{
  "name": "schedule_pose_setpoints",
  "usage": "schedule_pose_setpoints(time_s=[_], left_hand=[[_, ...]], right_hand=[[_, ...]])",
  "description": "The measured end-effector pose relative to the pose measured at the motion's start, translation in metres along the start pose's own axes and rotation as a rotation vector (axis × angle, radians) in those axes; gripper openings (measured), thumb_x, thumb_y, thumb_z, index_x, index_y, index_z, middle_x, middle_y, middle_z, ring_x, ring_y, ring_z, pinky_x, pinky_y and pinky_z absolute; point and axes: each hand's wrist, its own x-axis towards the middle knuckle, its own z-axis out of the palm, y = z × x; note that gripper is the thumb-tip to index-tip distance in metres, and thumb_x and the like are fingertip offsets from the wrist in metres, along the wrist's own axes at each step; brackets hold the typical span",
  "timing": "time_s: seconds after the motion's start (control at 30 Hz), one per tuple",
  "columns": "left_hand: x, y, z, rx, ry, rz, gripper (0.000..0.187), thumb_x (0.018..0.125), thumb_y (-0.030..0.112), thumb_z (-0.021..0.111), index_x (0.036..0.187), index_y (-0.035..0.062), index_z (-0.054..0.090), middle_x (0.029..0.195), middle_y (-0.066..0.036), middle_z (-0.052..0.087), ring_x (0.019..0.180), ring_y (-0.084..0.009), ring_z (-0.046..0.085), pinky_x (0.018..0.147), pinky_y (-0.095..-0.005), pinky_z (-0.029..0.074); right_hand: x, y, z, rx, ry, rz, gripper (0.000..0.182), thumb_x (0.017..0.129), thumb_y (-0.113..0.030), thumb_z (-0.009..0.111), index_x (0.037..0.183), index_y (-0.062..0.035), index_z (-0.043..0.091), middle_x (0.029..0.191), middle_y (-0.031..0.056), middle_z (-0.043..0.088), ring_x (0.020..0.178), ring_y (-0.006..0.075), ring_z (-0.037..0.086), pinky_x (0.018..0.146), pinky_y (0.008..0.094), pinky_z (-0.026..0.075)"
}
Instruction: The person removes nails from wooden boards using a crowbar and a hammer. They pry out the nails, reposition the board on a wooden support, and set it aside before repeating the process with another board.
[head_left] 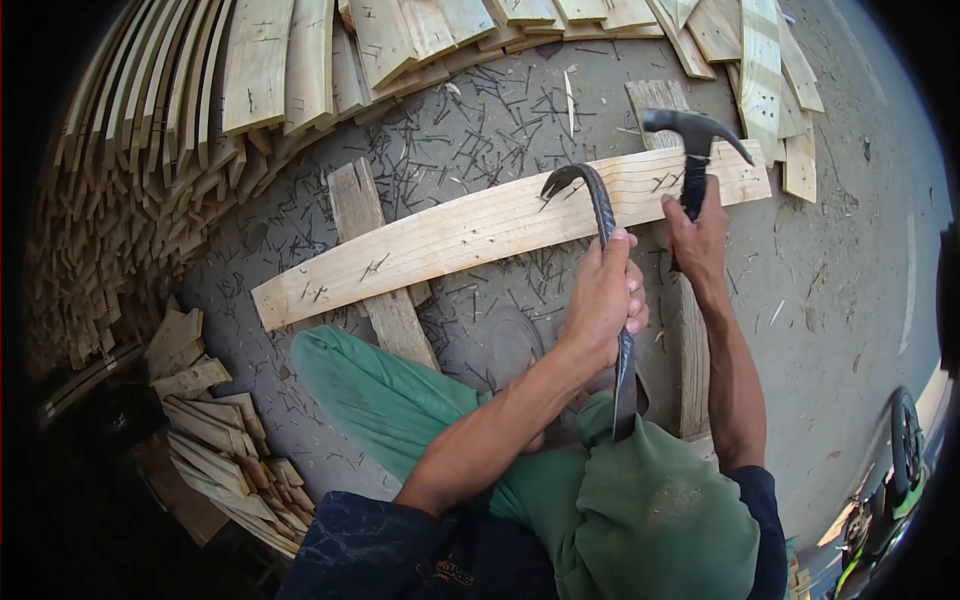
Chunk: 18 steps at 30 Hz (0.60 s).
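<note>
My left hand [603,300] is wrapped round the shaft of a dark crowbar [604,212]. The crowbar's hooked, split end rests at a nail on a long pale board [450,235]. In my right hand [698,232] is a claw hammer [697,140], gripped by its black handle and held over the right part of the board. Nails [375,266] stick out of the board in small groups, near its left end and under the hammer. The board lies across two weathered wooden supports [357,198], the right one partly hidden by the board and my right arm.
Loose nails [470,150] litter the concrete ground. Stacked boards [260,70] curve along the back and left, with more planks [760,75] at the back right. Shorter wood pieces [225,440] are piled at the lower left. A wheel [905,440] stands at the far right.
</note>
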Motion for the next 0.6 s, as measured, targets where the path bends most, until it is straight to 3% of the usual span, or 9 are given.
schedule_pose_setpoints(time_s=[0.07,0.1,0.2,0.23,0.27,0.33,0.37,0.4,0.6], left_hand=[[0.002,0.000,0.003,-0.002,-0.003,0.018,0.035,0.104,0.040,0.044,0.114,0.0061,0.045,0.066,0.002,0.037,0.046,-0.0062,0.034,0.035,-0.0222,0.029],[0.000,-0.002,0.000,-0.029,0.017,0.013,0.033,0.104,0.039,0.044,0.112,0.0065,0.045,0.066,0.002,0.037,0.046,-0.0064,0.034,0.035,-0.0225,0.029],[0.005,-0.003,0.003,-0.093,0.024,0.023,0.032,0.104,0.038,0.044,0.110,0.0071,0.046,0.066,0.002,0.037,0.046,-0.0065,0.034,0.036,-0.0228,0.029],[0.005,-0.003,0.002,-0.095,0.023,0.023,0.031,0.104,0.038,0.044,0.109,0.0073,0.046,0.065,0.002,0.038,0.046,-0.0065,0.034,0.036,-0.0229,0.029],[0.005,-0.002,0.002,-0.097,0.032,0.029,0.031,0.104,0.038,0.044,0.109,0.0073,0.046,0.065,0.002,0.038,0.046,-0.0065,0.034,0.036,-0.0229,0.029],[0.005,-0.002,0.004,-0.117,0.015,0.015,0.030,0.104,0.038,0.044,0.109,0.0078,0.046,0.065,0.002,0.038,0.046,-0.0063,0.034,0.036,-0.0224,0.030],[0.006,-0.002,0.008,-0.105,0.003,0.026,0.030,0.104,0.038,0.044,0.109,0.0078,0.046,0.065,0.002,0.038,0.046,-0.0063,0.034,0.036,-0.0224,0.030],[0.005,-0.004,0.008,-0.138,0.046,0.040,0.030,0.104,0.038,0.044,0.109,0.0081,0.046,0.065,0.003,0.038,0.046,-0.0063,0.035,0.036,-0.0222,0.030],[-0.004,0.011,0.006,-0.200,0.004,0.011,0.028,0.104,0.036,0.046,0.106,0.0083,0.047,0.065,0.003,0.038,0.046,-0.0057,0.035,0.037,-0.0219,0.029]], right_hand=[[0.002,0.005,-0.003,-0.288,-0.159,-0.561,0.035,0.082,-0.012,0.068,0.109,0.0004,0.048,0.075,0.0221,0.062,0.071,0.0417,0.063,0.065,0.0447,0.048],[0.006,0.006,-0.017,-0.242,-0.326,-0.289,0.035,0.082,-0.011,0.066,0.110,-0.0003,0.048,0.079,0.0258,0.062,0.079,0.0490,0.060,0.071,0.0465,0.048],[0.020,-0.002,-0.026,-0.262,-0.112,-0.215,0.035,0.084,-0.016,0.068,0.110,-0.0011,0.050,0.071,0.0183,0.060,0.062,0.0334,0.061,0.059,0.0404,0.047],[0.020,-0.007,-0.021,-0.048,-0.026,-0.061,0.033,0.085,-0.017,0.068,0.108,-0.0011,0.050,0.066,0.0153,0.057,0.055,0.0272,0.057,0.052,0.0382,0.045],[0.013,-0.019,-0.009,0.141,0.078,0.019,0.028,0.086,-0.015,0.065,0.104,-0.0020,0.048,0.064,0.0157,0.056,0.053,0.0292,0.056,0.050,0.0388,0.044],[0.006,-0.007,-0.005,-0.121,-0.092,-0.159,0.026,0.085,-0.013,0.065,0.101,-0.0033,0.046,0.065,0.0201,0.057,0.056,0.0367,0.059,0.053,0.0433,0.045],[0.000,-0.003,-0.003,-0.318,-0.295,-0.355,0.028,0.084,-0.012,0.065,0.102,-0.0036,0.045,0.071,0.0249,0.060,0.066,0.0451,0.061,0.059,0.0487,0.046],[-0.006,-0.001,-0.006,-0.446,-0.461,-0.343,0.031,0.083,-0.013,0.066,0.105,-0.0035,0.046,0.077,0.0279,0.062,0.076,0.0483,0.061,0.064,0.0518,0.046],[-0.013,0.015,0.001,-0.195,-0.307,-0.069,0.035,0.083,-0.021,0.070,0.106,0.0005,0.055,0.080,0.0261,0.064,0.077,0.0431,0.064,0.065,0.0472,0.048]])
